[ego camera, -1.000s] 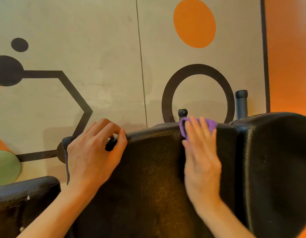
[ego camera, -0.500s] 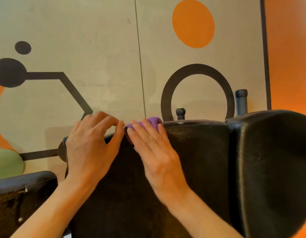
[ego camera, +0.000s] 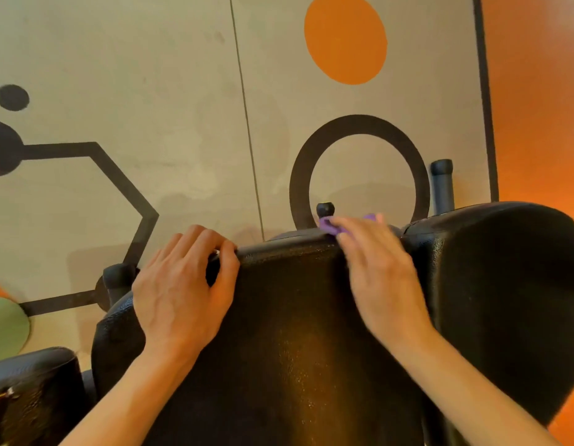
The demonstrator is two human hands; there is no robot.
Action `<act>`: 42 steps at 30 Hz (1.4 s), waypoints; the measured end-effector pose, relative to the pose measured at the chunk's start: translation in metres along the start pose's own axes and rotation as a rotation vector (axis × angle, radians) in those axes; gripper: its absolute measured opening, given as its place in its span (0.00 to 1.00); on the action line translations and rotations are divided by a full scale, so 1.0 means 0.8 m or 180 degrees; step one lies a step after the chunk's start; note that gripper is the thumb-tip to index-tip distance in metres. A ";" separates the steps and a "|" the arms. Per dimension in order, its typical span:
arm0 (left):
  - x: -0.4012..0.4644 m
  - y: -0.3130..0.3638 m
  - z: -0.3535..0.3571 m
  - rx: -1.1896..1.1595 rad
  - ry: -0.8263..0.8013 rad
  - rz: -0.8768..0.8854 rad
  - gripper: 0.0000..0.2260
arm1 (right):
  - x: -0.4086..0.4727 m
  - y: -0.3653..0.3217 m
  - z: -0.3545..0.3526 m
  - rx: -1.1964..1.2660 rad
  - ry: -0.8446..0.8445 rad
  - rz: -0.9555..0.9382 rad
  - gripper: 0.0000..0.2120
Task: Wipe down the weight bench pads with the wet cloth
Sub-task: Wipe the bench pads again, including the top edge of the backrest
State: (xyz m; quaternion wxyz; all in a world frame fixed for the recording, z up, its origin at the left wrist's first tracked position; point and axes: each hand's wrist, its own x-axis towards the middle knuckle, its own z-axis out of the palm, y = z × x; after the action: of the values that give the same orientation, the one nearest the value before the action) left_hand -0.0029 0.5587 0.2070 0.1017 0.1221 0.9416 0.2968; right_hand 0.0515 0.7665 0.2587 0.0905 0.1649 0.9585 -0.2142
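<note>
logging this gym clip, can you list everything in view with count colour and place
black textured bench pad: 1, black, centre, under both hands
rounded black side pad: 1, black, right of the centre pad
shiny black pad: 1, black, bottom left corner
purple wet cloth: 1, purple, on the centre pad's top edge, mostly hidden under the right hand
black capped posts: 3, black, behind the pads: tall one right, short one centre, one left
painted wall: 1, beige with black, orange and green shapes, behind
left hand: 1, grips the pad's top edge
right hand: 1, fingers flat, presses the cloth
</note>
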 end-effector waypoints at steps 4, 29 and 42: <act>0.001 0.001 0.002 0.0060 0.0001 0.0002 0.13 | -0.001 -0.013 0.000 0.0143 0.0479 0.0840 0.15; -0.003 0.007 0.002 0.0069 0.0168 -0.0062 0.12 | 0.003 -0.019 0.024 0.0216 0.0208 0.0185 0.13; -0.004 0.014 0.001 -0.0004 0.0231 -0.0009 0.13 | -0.100 0.058 -0.005 0.1392 0.1364 0.1154 0.13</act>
State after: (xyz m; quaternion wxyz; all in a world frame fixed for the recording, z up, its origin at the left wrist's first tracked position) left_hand 0.0025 0.5669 0.2135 0.0679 0.1099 0.9447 0.3014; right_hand 0.1416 0.7856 0.2644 -0.1135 0.3890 0.8423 -0.3554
